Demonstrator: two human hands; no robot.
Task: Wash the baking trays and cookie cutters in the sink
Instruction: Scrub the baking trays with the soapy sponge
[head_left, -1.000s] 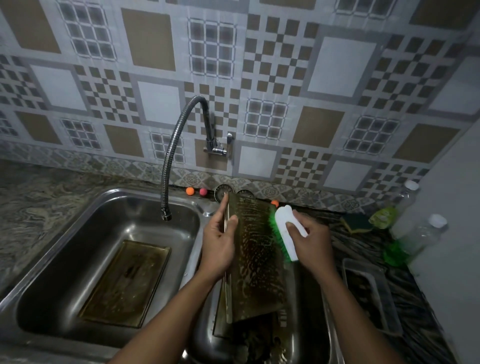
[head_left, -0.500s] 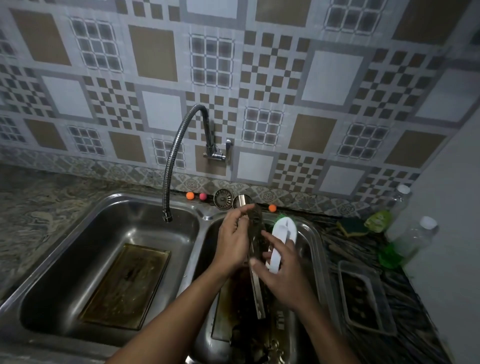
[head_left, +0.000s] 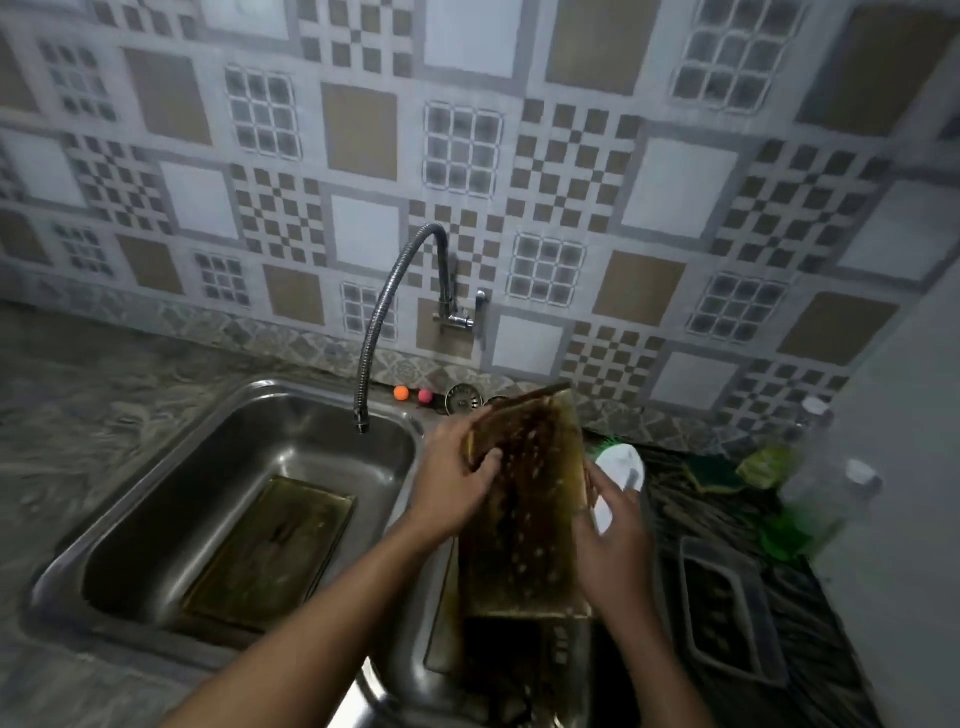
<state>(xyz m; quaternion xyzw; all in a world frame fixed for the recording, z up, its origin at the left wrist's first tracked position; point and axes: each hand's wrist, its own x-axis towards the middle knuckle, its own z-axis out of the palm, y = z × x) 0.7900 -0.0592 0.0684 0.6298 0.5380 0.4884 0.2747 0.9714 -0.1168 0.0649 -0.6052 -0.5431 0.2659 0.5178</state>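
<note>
Currently the left hand (head_left: 454, 486) grips the upper left edge of a greasy baking tray (head_left: 524, 519), thumb curled over its face. The tray stands tilted on end over the basin right of the faucet (head_left: 395, 322), lower edge down in that basin. The right hand (head_left: 615, 545) is wrapped round a white brush (head_left: 621, 475) against the tray's right edge, exact finger placement lost in blur. A second tray (head_left: 270, 551) lies flat in the basin below and left of the faucet, and a clear container (head_left: 727, 608) sits on the counter well right of the faucet.
</note>
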